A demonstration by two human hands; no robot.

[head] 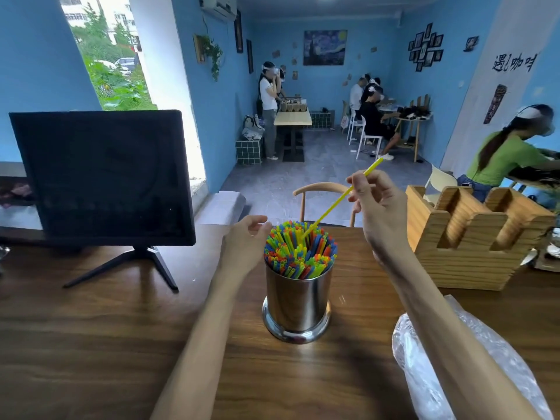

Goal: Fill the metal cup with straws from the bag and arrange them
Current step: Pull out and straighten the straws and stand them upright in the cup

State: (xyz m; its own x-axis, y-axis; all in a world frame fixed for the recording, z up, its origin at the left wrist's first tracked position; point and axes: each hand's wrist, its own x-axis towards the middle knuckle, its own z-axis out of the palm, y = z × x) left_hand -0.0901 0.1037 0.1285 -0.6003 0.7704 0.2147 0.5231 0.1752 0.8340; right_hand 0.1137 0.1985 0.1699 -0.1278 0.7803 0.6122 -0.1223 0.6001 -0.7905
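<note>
Straws [300, 253]: mixed red, blue, green, yellow, orange. Held straw [333, 204]: yellow. Cup [298, 301]: shiny silver metal. Table [106, 328]: dark brown wood grain. Monitor [103, 177]: black. Bag [454, 374]: clear.

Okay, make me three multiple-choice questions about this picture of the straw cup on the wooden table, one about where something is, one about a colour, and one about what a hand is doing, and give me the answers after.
1. Where does the clear plastic bag lie relative to the metal cup?
A. To its right, under the right forearm
B. Behind it, against the monitor
C. Inside the wooden holder

2. What colour is the single straw raised above the bundle of straws?
A. Red
B. Yellow
C. Blue

3. What is the right hand doing?
A. Lying flat on the table
B. Gripping the cup's base
C. Pinching the raised straw, whose lower end is down among the bundle

Answers: 1 A, the bag sits at the table's right edge beneath the forearm. 2 B, the raised straw is plainly yellow. 3 C, the fingers are closed on the straw above the cup.
</note>
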